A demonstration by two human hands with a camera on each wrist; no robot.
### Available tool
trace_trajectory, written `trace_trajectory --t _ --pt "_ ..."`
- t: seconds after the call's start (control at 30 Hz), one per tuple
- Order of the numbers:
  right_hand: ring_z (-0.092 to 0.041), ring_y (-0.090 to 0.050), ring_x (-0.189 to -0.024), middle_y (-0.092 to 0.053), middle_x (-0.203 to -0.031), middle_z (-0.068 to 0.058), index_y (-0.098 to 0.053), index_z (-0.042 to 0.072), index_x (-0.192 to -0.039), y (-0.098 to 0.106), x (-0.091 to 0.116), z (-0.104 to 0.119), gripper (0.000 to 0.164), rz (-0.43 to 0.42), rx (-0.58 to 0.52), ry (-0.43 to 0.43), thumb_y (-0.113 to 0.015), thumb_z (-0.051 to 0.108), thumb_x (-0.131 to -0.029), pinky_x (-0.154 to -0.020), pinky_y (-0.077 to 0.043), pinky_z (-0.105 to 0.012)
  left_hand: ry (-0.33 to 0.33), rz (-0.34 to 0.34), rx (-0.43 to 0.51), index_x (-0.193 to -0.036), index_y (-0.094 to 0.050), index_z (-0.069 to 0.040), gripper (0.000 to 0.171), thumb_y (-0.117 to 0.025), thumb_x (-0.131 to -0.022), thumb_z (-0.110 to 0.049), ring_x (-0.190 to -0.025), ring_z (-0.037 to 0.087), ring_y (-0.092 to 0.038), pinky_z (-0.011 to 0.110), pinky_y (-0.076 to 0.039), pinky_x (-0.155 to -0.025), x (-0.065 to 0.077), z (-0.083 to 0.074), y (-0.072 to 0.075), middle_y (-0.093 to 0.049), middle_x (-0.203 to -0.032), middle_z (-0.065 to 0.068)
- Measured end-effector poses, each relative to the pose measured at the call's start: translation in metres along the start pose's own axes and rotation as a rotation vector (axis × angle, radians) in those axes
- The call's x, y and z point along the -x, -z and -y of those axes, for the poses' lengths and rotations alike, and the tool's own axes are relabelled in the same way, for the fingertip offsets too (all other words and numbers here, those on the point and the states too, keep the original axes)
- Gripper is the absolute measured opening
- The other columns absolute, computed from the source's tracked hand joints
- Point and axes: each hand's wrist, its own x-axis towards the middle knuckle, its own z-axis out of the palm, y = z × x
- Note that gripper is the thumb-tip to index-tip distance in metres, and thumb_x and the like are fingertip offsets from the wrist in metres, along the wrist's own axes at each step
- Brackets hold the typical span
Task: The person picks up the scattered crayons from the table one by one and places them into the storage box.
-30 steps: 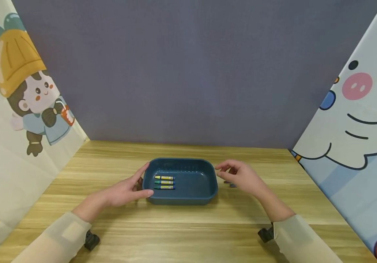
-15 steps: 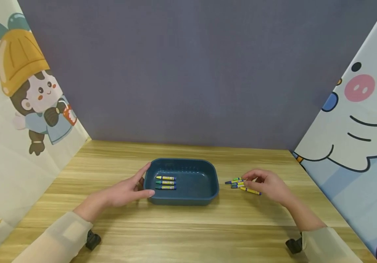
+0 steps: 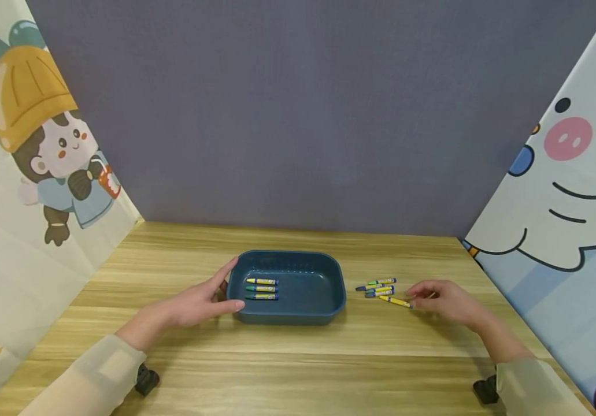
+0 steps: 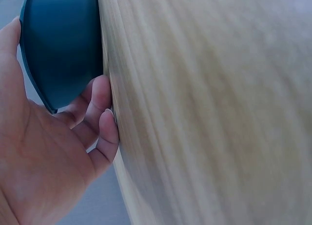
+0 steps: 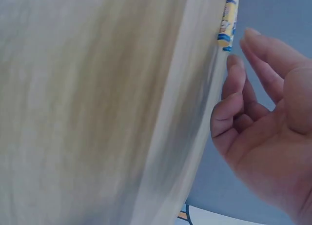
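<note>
A dark blue rectangular tray (image 3: pixel 310 318) sits on the wooden table. Inside at its left lie three crayons, one yellow-tipped crayon (image 3: pixel 263 281) behind two green-tipped ones. My left hand (image 3: pixel 193 304) grips the tray's left end, thumb on the front rim and index finger at the back corner; in the left wrist view its other fingers curl by the tray wall (image 4: pixel 63 44). My right hand (image 3: pixel 451 303) is beside a yellow crayon (image 3: pixel 395 301), fingertips right at its right end and relaxed. The right wrist view shows a crayon end (image 5: pixel 225 37) just beyond the fingertips, with nothing held.
Several more crayons (image 3: pixel 379 288) with green and blue tips lie in a loose cluster right of the tray. A grey-purple panel (image 3: pixel 298 115) stands behind the table (image 3: pixel 298 375), and printed cloth walls flank both sides.
My right hand has moved rightward from the tray's right edge, past the crayon cluster, to the yellow crayon's right end, uncovering the crayons. My left hand and the tray stay put.
</note>
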Motion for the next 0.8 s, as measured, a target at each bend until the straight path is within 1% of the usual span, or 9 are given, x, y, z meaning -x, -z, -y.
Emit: trace_trajectory --t 0.13,0.33,0.53,0.8 --pt "-0.015 -0.062 -0.085 -0.073 -0.109 -0.010 -0.077 0.006 -0.129 -0.001 -0.002 -0.002 0.030 0.040 -0.022 -0.031 -0.077 0.021 -0.103 -0.068 -0.056 -0.031 -0.004 0.001 0.005 -0.178 0.005 -0.035 0.107 -0.071 -0.105 -0.053 -0.090 0.022 -0.061 0.035 -0.053 -0.075 -0.001 0.000 0.000 -0.062 -0.115 0.008" --pt "-0.014 -0.060 -0.081 -0.075 -0.108 -0.008 -0.079 0.008 -0.128 -0.005 -0.007 -0.004 0.030 0.041 -0.006 -0.036 -0.079 0.023 -0.102 -0.068 -0.052 -0.030 -0.014 -0.001 0.007 -0.178 0.005 -0.034 0.107 -0.072 -0.105 -0.052 -0.092 0.022 -0.062 0.033 -0.053 -0.079 -0.001 0.000 0.000 -0.064 -0.114 0.008" --pt "-0.013 -0.058 -0.078 -0.075 -0.106 -0.006 -0.080 0.007 -0.125 -0.007 -0.009 -0.001 0.028 0.038 0.007 -0.054 -0.078 0.023 -0.102 -0.066 -0.050 -0.029 -0.011 0.001 0.001 -0.178 0.005 -0.033 0.107 -0.071 -0.106 -0.052 -0.090 0.022 -0.061 0.034 -0.053 -0.076 -0.001 -0.001 0.000 -0.063 -0.114 0.008" --pt "-0.012 -0.055 -0.077 -0.073 -0.101 -0.007 -0.079 0.003 -0.120 -0.010 -0.011 -0.002 0.023 0.028 0.014 -0.045 -0.078 0.017 -0.102 -0.065 -0.047 -0.027 -0.004 0.002 -0.003 -0.178 0.005 -0.033 0.107 -0.071 -0.106 -0.053 -0.087 0.022 -0.061 0.034 -0.054 -0.072 -0.001 -0.001 0.000 -0.062 -0.114 0.009"
